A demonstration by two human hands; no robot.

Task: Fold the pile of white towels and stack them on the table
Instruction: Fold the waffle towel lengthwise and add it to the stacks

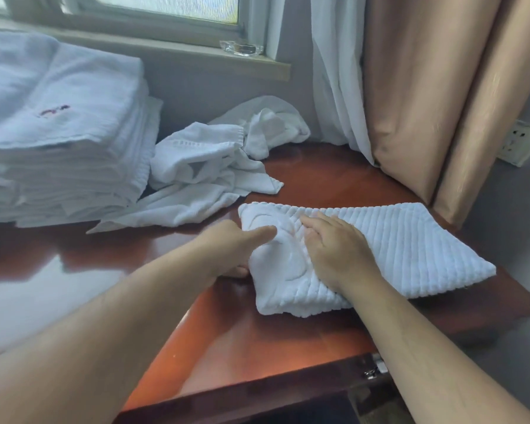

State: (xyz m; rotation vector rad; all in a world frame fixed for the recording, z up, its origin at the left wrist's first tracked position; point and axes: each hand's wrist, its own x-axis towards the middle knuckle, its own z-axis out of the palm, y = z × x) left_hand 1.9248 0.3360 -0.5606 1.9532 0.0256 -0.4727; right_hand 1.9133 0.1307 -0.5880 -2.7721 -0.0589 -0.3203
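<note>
Towel (395, 249) lies partly folded on the tabletop (257, 341); left hand (236, 246) grips its left edge, right hand (334, 249) presses flat. Folding is underway; next comes doubling it over, then onto the stack (58, 142). Loose towels (202, 166) wait behind.

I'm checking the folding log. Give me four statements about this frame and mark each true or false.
1. Both hands are on the ribbed towel. True: left hand, right hand.
2. The stack sits right of the ribbed towel. False: it sits left.
3. Unfolded towels lie between the stack and the curtain. True.
4. The glass dish stands on the table. False: it is on the windowsill.
</note>
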